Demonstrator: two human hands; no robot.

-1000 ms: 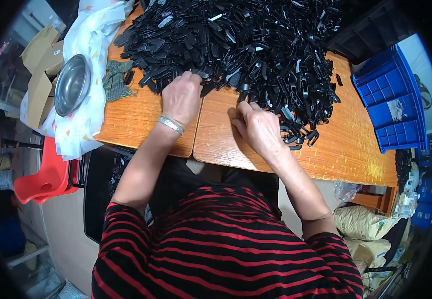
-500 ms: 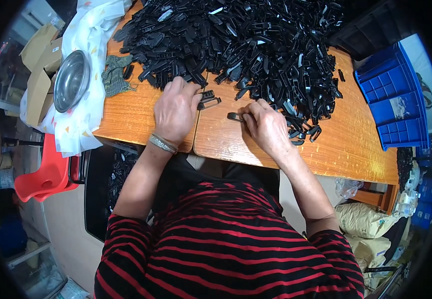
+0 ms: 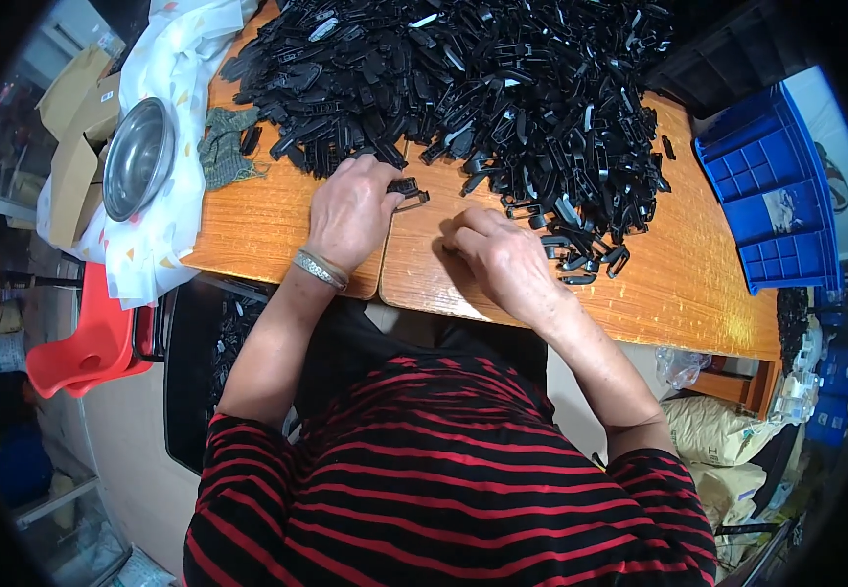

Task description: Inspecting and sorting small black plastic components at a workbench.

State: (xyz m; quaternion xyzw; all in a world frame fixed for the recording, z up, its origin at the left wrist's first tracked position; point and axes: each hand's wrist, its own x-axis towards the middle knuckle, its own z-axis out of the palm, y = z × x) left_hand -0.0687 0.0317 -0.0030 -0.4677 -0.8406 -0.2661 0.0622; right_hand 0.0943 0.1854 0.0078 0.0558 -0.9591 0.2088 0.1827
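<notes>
A heap of black plastic clip-like parts (image 3: 502, 88) covers the far half of a wooden table. At the heap's near left edge, my left hand (image 3: 350, 210) has its fingers bent and closed round the end of a black plastic part (image 3: 409, 194), whose frame-like end sticks out to the right past the thumb. My right hand (image 3: 504, 256) is low over the table to the right of the seam, fingers curled down and together. Whatever lies under those fingertips is hidden by the hand. Several loose parts (image 3: 580, 262) lie just right of it.
The wooden table (image 3: 703, 284) has a seam between my hands. Left are a green cloth (image 3: 228, 147), a metal bowl (image 3: 140, 159) on patterned plastic sheeting, and a red chair (image 3: 91, 342). A blue crate (image 3: 776, 191) stands tilted at the right edge.
My right hand has shifted left and nearer to me, its fingers curling over; the black part that showed at its fingertips is now hidden. My left hand has moved only slightly.
</notes>
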